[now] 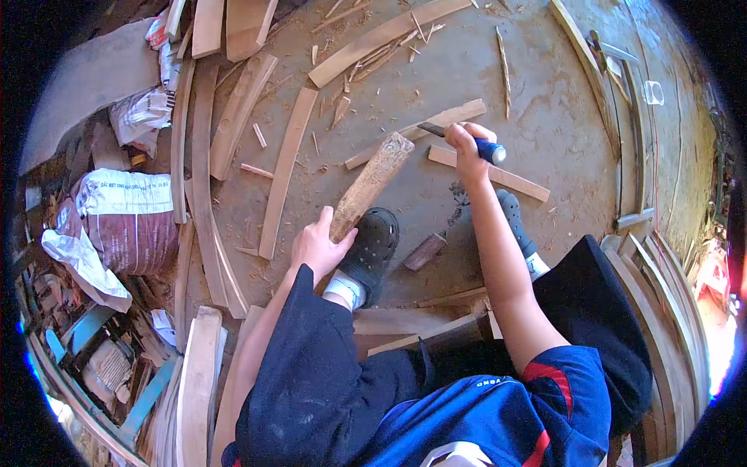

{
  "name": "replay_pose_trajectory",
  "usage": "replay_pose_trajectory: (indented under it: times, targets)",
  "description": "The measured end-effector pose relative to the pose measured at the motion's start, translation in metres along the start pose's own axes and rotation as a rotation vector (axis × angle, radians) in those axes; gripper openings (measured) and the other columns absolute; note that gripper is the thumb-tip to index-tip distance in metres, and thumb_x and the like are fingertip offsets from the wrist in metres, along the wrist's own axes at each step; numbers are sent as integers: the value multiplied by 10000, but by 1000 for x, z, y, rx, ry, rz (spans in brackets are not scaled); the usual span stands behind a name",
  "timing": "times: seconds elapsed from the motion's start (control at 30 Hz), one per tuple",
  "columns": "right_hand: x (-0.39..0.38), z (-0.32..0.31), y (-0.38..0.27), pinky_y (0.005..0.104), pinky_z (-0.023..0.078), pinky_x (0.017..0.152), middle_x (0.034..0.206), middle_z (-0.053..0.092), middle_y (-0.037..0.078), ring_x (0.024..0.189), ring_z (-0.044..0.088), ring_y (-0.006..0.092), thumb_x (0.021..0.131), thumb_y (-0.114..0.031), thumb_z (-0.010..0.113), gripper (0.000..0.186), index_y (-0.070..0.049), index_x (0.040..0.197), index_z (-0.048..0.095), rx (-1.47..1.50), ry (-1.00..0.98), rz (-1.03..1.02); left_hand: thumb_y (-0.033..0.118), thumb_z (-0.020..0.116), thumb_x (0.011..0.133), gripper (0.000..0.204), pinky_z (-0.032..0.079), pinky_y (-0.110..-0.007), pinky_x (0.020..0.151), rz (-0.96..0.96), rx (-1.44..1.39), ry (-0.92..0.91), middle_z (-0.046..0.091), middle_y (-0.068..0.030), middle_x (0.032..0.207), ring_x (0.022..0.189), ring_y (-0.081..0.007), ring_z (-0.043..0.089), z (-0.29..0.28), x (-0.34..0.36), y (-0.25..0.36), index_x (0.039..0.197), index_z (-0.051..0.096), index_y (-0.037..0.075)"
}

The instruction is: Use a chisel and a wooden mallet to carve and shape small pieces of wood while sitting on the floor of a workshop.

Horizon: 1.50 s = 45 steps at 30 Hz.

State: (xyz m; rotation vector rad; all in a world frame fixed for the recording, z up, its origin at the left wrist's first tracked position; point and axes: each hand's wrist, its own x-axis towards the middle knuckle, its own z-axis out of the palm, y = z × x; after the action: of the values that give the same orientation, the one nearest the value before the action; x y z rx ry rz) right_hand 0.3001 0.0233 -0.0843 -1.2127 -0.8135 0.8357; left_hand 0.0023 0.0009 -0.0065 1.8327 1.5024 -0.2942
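Observation:
My left hand (317,243) is closed round the lower end of a thick, rough wooden block (372,185), which slants up and away to the right. In my right hand (468,152) is a chisel (490,151) with a blue handle, its dark blade (430,129) pointing left. The blade lies over a thin wooden strip (451,114) on the floor; whether they touch I cannot tell. A second short strip (498,177) lies just below my right hand. Between my feet rests a short brown piece (426,252), its kind unclear.
Curved wooden slats (288,175) and splinters (385,58) are scattered over the dusty floor (459,62). Sacks (128,222) stand at the left. More long boards (661,335) are stacked at the right, below a metal frame (634,140). My dark clog (372,249) is beside the block.

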Motion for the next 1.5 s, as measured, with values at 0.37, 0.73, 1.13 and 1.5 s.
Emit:
replay_pose_trajectory:
  times: [0.37, 0.73, 1.13, 1.5]
  targets:
    - [-4, 8, -1, 282, 368, 468, 510, 489, 78, 450, 456, 153, 779, -101, 608, 295, 5, 543, 466, -167, -128, -192, 429, 625, 805, 577, 500, -497, 745, -38, -33, -24, 634, -272, 908, 877, -436, 612, 3, 6, -1, 1178, 412, 44]
    - [6, 38, -6, 292, 325, 438, 469, 386, 83, 439, 371, 126, 794, -153, 630, 320, 5, 555, 488, -358, 1, -135, 379, 663, 806, 488, 504, -474, 716, -38, -65, -16, 633, -267, 888, 878, -426, 610, 6, 5, 0, 1081, 436, 45]
    - [4, 53, -3, 278, 331, 451, 485, 406, 62, 462, 425, 103, 805, -110, 625, 285, 11, 573, 513, -441, -19, -292, 428, 658, 790, 552, 494, -493, 719, 2, -63, 62, 633, -273, 882, 876, -433, 609, -16, -14, -4, 1129, 443, 48]
    - [13, 13, -14, 246, 377, 524, 549, 519, -3, 556, 455, 66, 801, -78, 622, 259, 9, 568, 548, 141, 181, -55, 427, 650, 787, 548, 496, -494, 710, -2, 14, 9, 635, -268, 863, 853, -434, 616, -15, -7, -9, 1138, 446, 58]
